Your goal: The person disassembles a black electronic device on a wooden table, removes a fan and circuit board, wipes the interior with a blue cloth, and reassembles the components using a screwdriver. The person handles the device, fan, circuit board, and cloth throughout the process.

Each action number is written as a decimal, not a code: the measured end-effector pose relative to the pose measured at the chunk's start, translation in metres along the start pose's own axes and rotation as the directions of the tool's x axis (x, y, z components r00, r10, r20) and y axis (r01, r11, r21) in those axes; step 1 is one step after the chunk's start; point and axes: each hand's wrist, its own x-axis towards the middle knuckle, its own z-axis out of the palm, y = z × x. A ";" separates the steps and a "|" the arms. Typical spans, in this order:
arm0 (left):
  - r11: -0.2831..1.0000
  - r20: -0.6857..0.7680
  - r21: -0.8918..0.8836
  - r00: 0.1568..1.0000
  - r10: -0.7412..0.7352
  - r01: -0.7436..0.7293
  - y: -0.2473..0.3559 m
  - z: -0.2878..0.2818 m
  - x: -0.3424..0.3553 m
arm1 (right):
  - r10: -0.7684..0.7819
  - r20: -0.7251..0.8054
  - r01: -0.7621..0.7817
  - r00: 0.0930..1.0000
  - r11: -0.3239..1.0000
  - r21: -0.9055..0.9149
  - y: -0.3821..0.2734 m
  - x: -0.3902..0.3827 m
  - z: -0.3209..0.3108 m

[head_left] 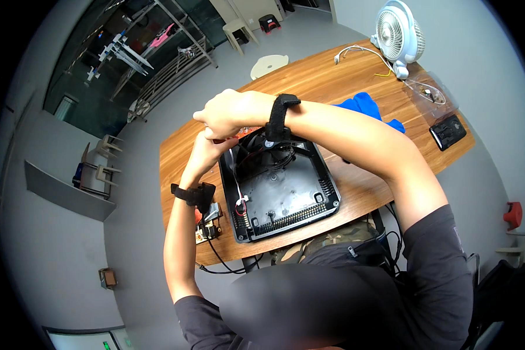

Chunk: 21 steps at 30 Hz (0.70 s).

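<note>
A black plastic appliance housing (280,191) lies open side up on the wooden table, with vent slots along its near edge. Inside, dark cables bunch near the far end, and a thin light-coloured wire with a white connector (241,202) runs down its left side. Both hands meet at the housing's far left corner. My right hand (230,114) is closed above the corner, its fingers bent inward. Just below it, my left hand (204,153) is closed too, fingertips by the rim. What either holds is hidden. Something orange-red (246,133) shows beside the fingers.
Left of the housing lie small parts (209,227) and a black cable (221,261). A blue cloth (364,107) lies beyond my right forearm. At the far right are a white fan (398,35), a clear plastic bag (431,93) and a black device (448,132).
</note>
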 end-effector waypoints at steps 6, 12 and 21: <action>0.989 -0.043 0.144 0.999 -0.004 0.010 0.014 0.006 -0.003 | -0.038 -0.157 0.020 0.987 0.993 -0.118 -0.004 -0.003 0.004; 0.994 -0.024 0.101 0.999 0.042 -0.039 0.016 0.010 -0.001 | -0.045 -0.162 0.025 0.986 0.992 -0.126 -0.005 0.006 0.015; 0.989 0.016 0.144 0.999 -0.045 0.043 0.011 -0.002 -0.004 | -0.049 -0.271 0.032 0.961 0.997 -0.067 -0.003 -0.007 0.013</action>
